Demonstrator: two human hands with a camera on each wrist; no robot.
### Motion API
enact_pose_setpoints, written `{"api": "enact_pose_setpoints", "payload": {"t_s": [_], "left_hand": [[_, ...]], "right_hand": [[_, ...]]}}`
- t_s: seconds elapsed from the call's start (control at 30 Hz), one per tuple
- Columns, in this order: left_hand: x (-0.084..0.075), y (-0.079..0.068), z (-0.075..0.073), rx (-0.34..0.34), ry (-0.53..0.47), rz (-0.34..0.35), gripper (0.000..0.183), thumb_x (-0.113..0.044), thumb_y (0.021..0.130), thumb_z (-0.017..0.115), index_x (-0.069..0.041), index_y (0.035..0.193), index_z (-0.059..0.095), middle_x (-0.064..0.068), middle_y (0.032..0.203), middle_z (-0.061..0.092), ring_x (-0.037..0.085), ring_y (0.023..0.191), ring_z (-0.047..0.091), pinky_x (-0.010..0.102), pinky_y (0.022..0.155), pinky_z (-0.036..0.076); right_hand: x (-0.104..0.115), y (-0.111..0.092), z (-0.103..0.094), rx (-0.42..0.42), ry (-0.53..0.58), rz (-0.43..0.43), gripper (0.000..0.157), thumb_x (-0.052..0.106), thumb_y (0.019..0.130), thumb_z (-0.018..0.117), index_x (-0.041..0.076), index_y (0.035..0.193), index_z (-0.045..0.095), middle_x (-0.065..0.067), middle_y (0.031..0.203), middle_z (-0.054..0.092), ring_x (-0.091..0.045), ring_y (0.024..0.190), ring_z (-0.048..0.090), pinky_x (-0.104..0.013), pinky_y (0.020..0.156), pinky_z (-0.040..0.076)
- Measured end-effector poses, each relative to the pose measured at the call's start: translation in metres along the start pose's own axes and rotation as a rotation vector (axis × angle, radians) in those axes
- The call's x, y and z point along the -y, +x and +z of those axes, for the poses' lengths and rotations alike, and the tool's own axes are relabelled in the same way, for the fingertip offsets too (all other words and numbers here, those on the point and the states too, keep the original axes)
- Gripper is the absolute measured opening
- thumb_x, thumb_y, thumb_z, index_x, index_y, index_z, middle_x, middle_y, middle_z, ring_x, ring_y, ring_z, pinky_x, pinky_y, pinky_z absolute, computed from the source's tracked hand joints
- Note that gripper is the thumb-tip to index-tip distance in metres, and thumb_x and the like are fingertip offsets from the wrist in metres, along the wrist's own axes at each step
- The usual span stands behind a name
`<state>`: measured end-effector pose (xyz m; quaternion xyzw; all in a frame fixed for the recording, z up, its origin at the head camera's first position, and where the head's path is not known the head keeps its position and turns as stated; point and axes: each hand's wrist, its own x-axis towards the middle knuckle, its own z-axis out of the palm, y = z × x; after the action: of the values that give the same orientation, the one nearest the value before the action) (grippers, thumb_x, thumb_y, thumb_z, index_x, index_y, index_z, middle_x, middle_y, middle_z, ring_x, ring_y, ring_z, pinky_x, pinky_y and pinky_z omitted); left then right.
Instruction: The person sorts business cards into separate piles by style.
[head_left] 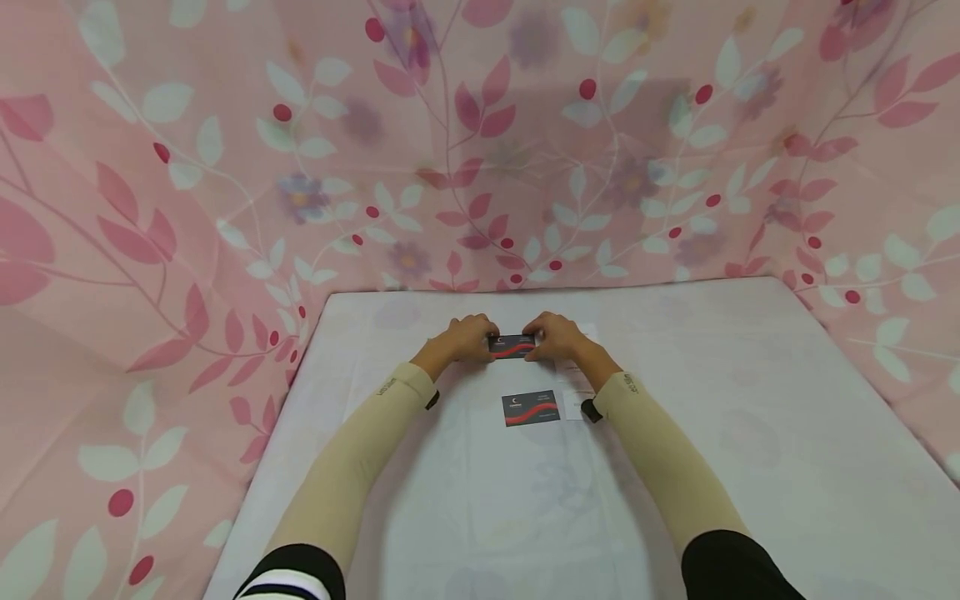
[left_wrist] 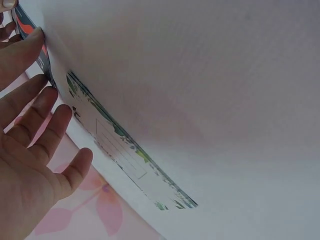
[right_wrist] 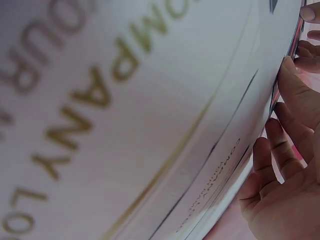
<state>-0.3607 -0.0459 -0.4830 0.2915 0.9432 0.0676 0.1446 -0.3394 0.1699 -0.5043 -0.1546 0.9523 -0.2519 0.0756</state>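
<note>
Both hands hold a dark grey business card [head_left: 512,347] with a red wave, near the far side of the white table. My left hand [head_left: 471,337] pinches its left end, and my right hand [head_left: 558,337] pinches the right end. In the left wrist view the left thumb [left_wrist: 25,55] presses the card's face while the other fingers spread behind it. A second dark card [head_left: 531,408] of the same design lies flat, nearer the body. White cards [head_left: 573,406] lie beside it, partly covered by the right wrist; gold "COMPANY" lettering marks a white card [right_wrist: 150,125] in the right wrist view.
A leaf-bordered card [left_wrist: 125,155] lies on the table by the left hand. The white cloth-covered table [head_left: 450,492] meets a pink floral curtain [head_left: 450,167] at its back edge. Pale sleeves [head_left: 352,450] cover both forearms, with black straps [head_left: 591,410] at the wrists.
</note>
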Motion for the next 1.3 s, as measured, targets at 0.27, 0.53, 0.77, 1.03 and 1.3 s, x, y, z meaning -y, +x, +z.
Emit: {"api": "enact_pose_setpoints", "payload": {"t_s": [0.27, 0.53, 0.77, 1.03, 1.3], "left_hand": [[0.001, -0.002, 0.0, -0.016, 0.025, 0.005, 0.046, -0.035, 0.076, 0.073, -0.02, 0.117, 0.063, 0.0, 0.115, 0.056, 0.021, 0.105, 0.049, 0.05, 0.091, 0.034], [0.002, -0.004, 0.0, -0.015, 0.014, 0.01, 0.044, -0.033, 0.076, 0.073, -0.018, 0.116, 0.063, 0.002, 0.113, 0.057, 0.021, 0.103, 0.05, 0.051, 0.091, 0.033], [0.001, -0.004, 0.003, -0.03, 0.036, 0.014, 0.042, -0.035, 0.076, 0.072, -0.02, 0.115, 0.064, 0.001, 0.111, 0.057, 0.021, 0.1, 0.051, 0.049, 0.088, 0.032], [0.002, -0.008, 0.005, -0.103, 0.051, 0.022, 0.051, -0.042, 0.078, 0.069, -0.023, 0.124, 0.057, 0.001, 0.125, 0.052, 0.022, 0.114, 0.048, 0.05, 0.091, 0.031], [0.001, -0.007, 0.002, -0.08, 0.024, 0.049, 0.056, -0.044, 0.077, 0.07, -0.019, 0.125, 0.056, 0.003, 0.125, 0.052, 0.023, 0.116, 0.046, 0.052, 0.094, 0.031]], "right_hand": [[-0.002, 0.001, 0.003, -0.01, 0.023, 0.001, 0.053, 0.034, 0.064, 0.083, 0.017, 0.111, 0.067, -0.003, 0.109, 0.06, -0.02, 0.094, 0.052, -0.042, 0.087, 0.038], [0.003, -0.002, 0.002, 0.001, 0.015, 0.002, 0.054, 0.034, 0.065, 0.081, 0.015, 0.113, 0.066, -0.004, 0.114, 0.059, -0.022, 0.101, 0.052, -0.045, 0.093, 0.036], [0.005, -0.003, 0.002, 0.013, -0.006, -0.001, 0.055, 0.034, 0.066, 0.081, 0.014, 0.115, 0.065, -0.005, 0.113, 0.059, -0.022, 0.098, 0.051, -0.045, 0.091, 0.036], [0.005, -0.012, -0.008, 0.041, 0.102, -0.021, 0.056, 0.032, 0.071, 0.079, 0.007, 0.118, 0.06, -0.011, 0.117, 0.058, -0.028, 0.103, 0.053, -0.042, 0.09, 0.042], [0.0, -0.018, -0.011, 0.008, 0.107, -0.043, 0.054, 0.025, 0.072, 0.078, 0.005, 0.119, 0.06, -0.013, 0.115, 0.057, -0.028, 0.101, 0.054, -0.043, 0.088, 0.043]]}}
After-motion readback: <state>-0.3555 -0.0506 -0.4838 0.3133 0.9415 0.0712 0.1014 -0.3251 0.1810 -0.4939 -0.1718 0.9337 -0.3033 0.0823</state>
